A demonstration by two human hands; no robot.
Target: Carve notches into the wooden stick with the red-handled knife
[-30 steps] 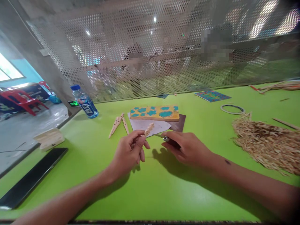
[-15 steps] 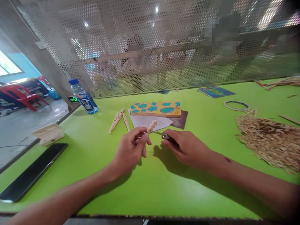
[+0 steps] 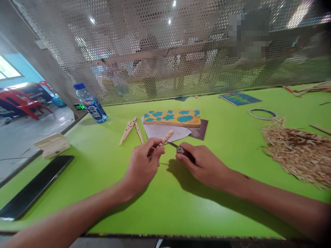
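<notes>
Between the fingertips of my left hand (image 3: pixel 144 160) is a small carved wooden stick (image 3: pixel 167 137), its knobbly pale end pointing up and to the right. My right hand (image 3: pixel 204 162) is closed around the dark handle of a carving knife (image 3: pixel 186 153). The knife's thin blade reaches left to the stick, close to my left fingers; whether it touches the wood I cannot tell. Beyond my left hand lie several carved wooden sticks (image 3: pixel 129 129) with dark spots. A yellow board with blue-green patches (image 3: pixel 172 119) rests on white paper (image 3: pixel 165 131) and a dark sheet (image 3: pixel 203 129).
On the left of the green table (image 3: pixel 168 210) are a water bottle (image 3: pixel 93 105), an open pale case (image 3: pixel 53 144) and a dark phone-like slab (image 3: pixel 38 186). A pile of wood shavings (image 3: pixel 297 151) and a tape roll (image 3: pixel 262 113) lie right. A perforated metal screen (image 3: pixel 155 69) stands behind.
The carved stick has turned in my left fingers, and more of the knife's blade and handle now shows. My right hand has tilted slightly. The view has shifted a little.
</notes>
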